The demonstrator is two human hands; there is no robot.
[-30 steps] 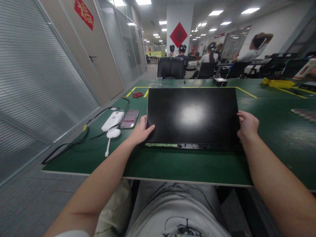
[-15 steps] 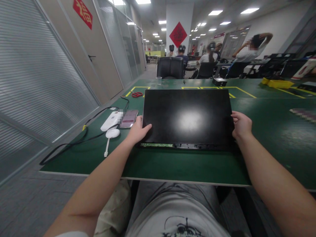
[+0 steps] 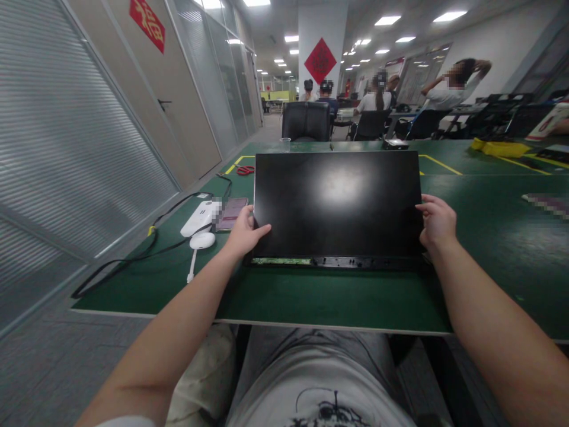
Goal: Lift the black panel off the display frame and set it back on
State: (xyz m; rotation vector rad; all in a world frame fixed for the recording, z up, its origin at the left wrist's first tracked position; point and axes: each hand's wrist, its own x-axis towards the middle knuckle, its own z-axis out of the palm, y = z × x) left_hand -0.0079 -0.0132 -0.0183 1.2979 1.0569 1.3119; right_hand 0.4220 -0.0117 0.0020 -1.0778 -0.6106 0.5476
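A wide black display panel leans back, tilted, over the green table in front of me. Its left edge is held by my left hand, the thumb lying on the screen face and the fingers mostly hidden behind. My right hand pinches the right edge between thumb and fingers. Along the bottom of the panel runs a dark strip with a green circuit board at its left end. Whether the panel and this strip are joined I cannot tell.
Left of the panel lie a phone, a white device, a white round piece with a short cable, a black cable and red scissors. Farther back are a clear cup and a yellow item. People sit beyond the table.
The panel's top edge has risen, so it stands steeper and hides more of the table behind. My right hand has moved slightly up with it; both hands keep their hold.
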